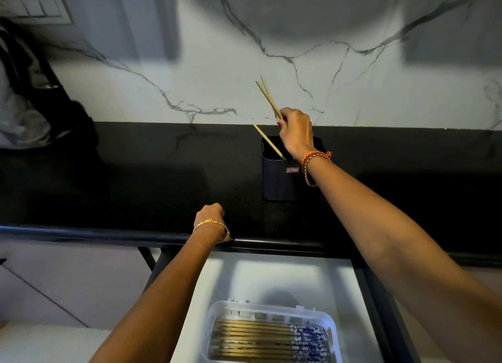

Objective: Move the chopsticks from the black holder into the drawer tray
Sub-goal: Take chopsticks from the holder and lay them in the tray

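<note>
A black holder [277, 177] stands on the dark counter, right of centre. My right hand [296, 134] hovers over its mouth and grips a pair of pale chopsticks [267, 96] that point up and to the left. One more chopstick [267, 142] leans in the holder, its tip sticking out to the left. In the open drawer below lies a clear plastic tray [209, 332] holding several chopsticks [252, 341] with blue-patterned ends, laid flat. My left hand [209, 215] rests as a fist on the counter near its front edge.
The white drawer floor [271, 278] lies open under the counter's rounded front edge [81, 232]. A marble backsplash [217, 77] rises behind the counter. A dark bag [32, 90] sits at the far left, below a switch plate [32, 6].
</note>
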